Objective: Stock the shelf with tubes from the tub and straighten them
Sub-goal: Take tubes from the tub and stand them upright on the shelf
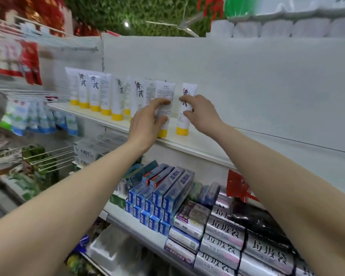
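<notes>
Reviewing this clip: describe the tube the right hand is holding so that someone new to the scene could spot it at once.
Find the white shelf that carries a row of white tubes with yellow caps. Go to the row's right end, where the right hand grips the last tube. It stands apart from the rest by a gap, and its front with large dark characters faces out, while the neighbouring tube under the left hand shows small print.

White tubes (100, 92) with yellow caps, standing cap-down in row along white shelf (197, 146). Some show black brush lettering, others turned to small-print back. Rightmost tube (184, 116) stands slightly apart from neighbour (164, 100), both upright-ish. Tub nowhere visible.
</notes>
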